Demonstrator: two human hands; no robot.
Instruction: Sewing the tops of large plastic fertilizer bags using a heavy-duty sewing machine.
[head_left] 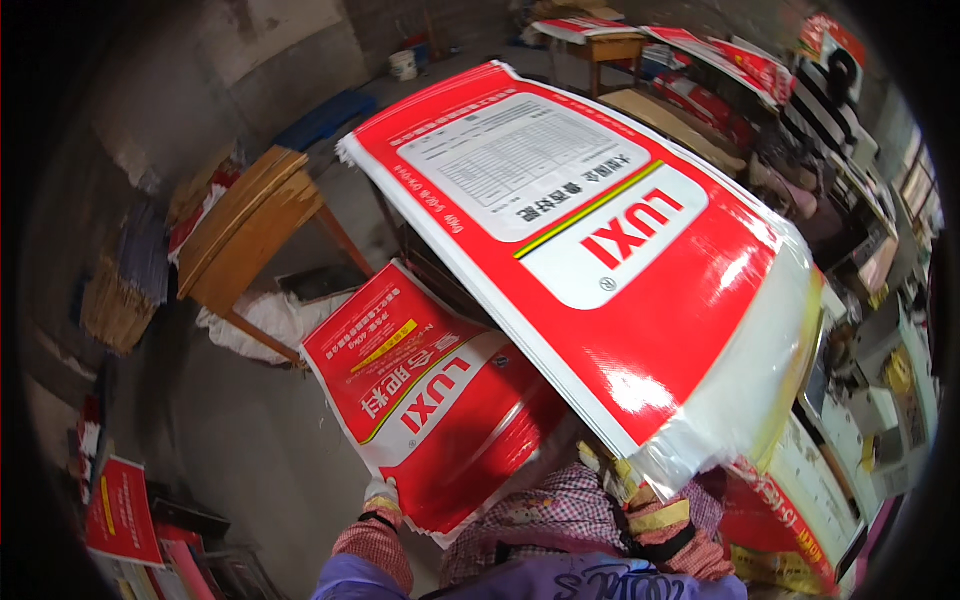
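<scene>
The left hand (pixel 383 494) grips the near-left edge of a red sack (pixel 425 395), whose long axis slants from far left toward the lap; the right hand (pixel 657 512), farther off, meets a sack stack (pixel 690 300), its grip hidden.

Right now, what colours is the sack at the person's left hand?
The sack is red and white with some yellow, in the head view.

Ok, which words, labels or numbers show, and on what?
Wording not copied:
Upper sack stack: large red letters, readable; table print too small.
Lower sack: large red letters, readable; finer print too small.
Far-left sack: print too small.
Lower-right sack: print partly hidden.
Rear sacks: blurred.
Purple garment: dark letters, cropped.
</scene>
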